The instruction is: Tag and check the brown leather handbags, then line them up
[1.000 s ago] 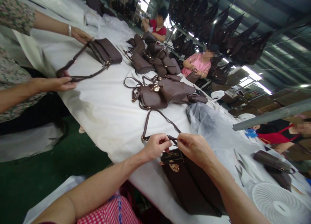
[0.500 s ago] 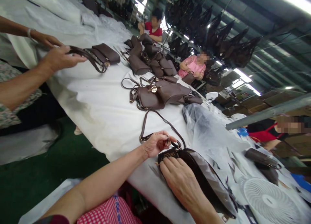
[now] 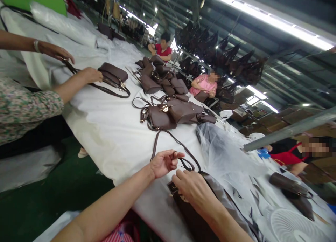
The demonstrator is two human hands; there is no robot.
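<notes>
A dark brown handbag [image 3: 190, 219] lies before me at the table's front edge, its top stuffed with pale wrapping and its long strap [image 3: 168, 131] looped onto the cloth. Beside the strap, my left hand [image 3: 165, 164] has its fingers curled, with a small dark loop at the fingertips; what it pinches is unclear. My right hand [image 3: 195, 189] is over the bag, fingers bent and pressed together. Under those fingers shows a dark tag [image 3: 173, 188] with light markings. Whatever the right fingertips grip is hidden.
Brown handbags [image 3: 181, 112] are heaped across the white cloth [image 3: 105, 126]. At left, a co-worker's hands [image 3: 90, 75] handle another bag [image 3: 114, 74]. Clear plastic [image 3: 219, 147] and a white fan [image 3: 294, 226] lie to the right. A metal pole [image 3: 291, 128] slants in at right; more people sit beyond.
My right hand has drawn its fingers in and lifted off the tag, close to my left hand. The bag's dark side has turned toward me. The co-worker's hand has moved onto their bag.
</notes>
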